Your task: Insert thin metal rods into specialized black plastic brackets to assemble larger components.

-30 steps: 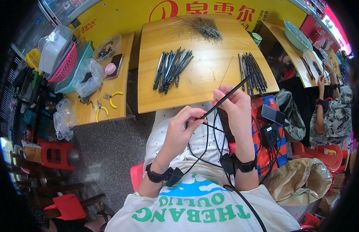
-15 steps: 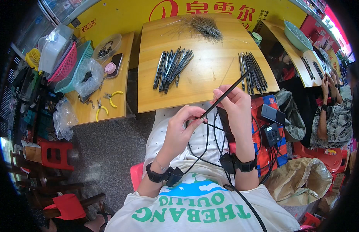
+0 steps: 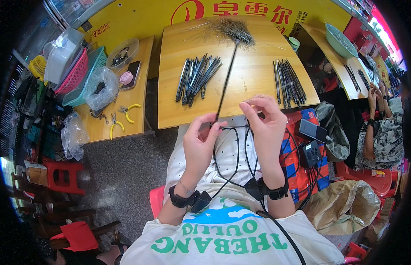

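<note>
A long, thin black strip (image 3: 226, 84) rises from my left hand (image 3: 201, 139), pinched near its lower end between thumb and fingertips. Its far tip overlaps the tangle of fine wires (image 3: 236, 31) at the back of the table. My right hand (image 3: 263, 117) is beside it, thumb and index fingertips together; whatever they pinch, if anything, is too fine to make out. Beyond my hands on the wooden table (image 3: 245, 95) lie two bundles of similar black strips, a left bundle (image 3: 198, 79) and a right bundle (image 3: 289, 81).
Black cables (image 3: 237, 154) hang between my wrists over my lap. A side table at left carries yellow-handled pliers (image 3: 117, 126), a phone (image 3: 132, 73) and baskets (image 3: 75, 73). At right are a red-blue bag (image 3: 294, 150), a paper sack (image 3: 342, 207) and another person (image 3: 380, 141) working.
The black strip has swung from slanting right to pointing up toward the wires. My right hand has come off it and now sits apart. My left hand still pinches its lower end.
</note>
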Demonstrator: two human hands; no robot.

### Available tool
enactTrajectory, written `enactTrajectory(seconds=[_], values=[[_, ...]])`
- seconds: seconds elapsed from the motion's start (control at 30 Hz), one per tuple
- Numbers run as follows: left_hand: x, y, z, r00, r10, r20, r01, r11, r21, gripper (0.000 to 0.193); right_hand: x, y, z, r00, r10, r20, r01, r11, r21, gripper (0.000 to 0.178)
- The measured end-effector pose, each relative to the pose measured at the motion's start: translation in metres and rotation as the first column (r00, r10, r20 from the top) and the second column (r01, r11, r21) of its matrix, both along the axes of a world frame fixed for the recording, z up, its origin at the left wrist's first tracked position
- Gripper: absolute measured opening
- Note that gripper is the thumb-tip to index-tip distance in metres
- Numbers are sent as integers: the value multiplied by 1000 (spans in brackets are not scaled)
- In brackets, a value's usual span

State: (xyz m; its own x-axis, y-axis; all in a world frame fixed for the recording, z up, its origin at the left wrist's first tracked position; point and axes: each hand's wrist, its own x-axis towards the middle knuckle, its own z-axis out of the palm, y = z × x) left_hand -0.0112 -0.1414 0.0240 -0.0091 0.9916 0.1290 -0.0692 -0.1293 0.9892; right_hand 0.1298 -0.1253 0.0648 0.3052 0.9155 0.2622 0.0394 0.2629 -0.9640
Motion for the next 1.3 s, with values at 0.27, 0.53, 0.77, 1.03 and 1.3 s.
enactTrajectory(seconds=[0.27,0.53,0.77,1.03,1.3], values=[[2,-1,7,947,235,219,-249,968,39,26,-11,-2,-13,982,-86,167,63,989,136,12],[3,-2,7,950,154,271,-166,986,21,21,-9,-2,-5,995,-95,-9,95,992,88,14],[5,-5,3,968,-63,243,71,997,-25,20,5,7,-7,994,-70,-88,81,988,128,14],[-3,-3,-3,982,-183,39,182,982,45,24,15,6,1,953,177,-244,-192,981,-37,16],[-7,-3,11,962,-197,187,223,966,-130,23,9,5,-1,899,374,-227,-386,922,-9,17]])
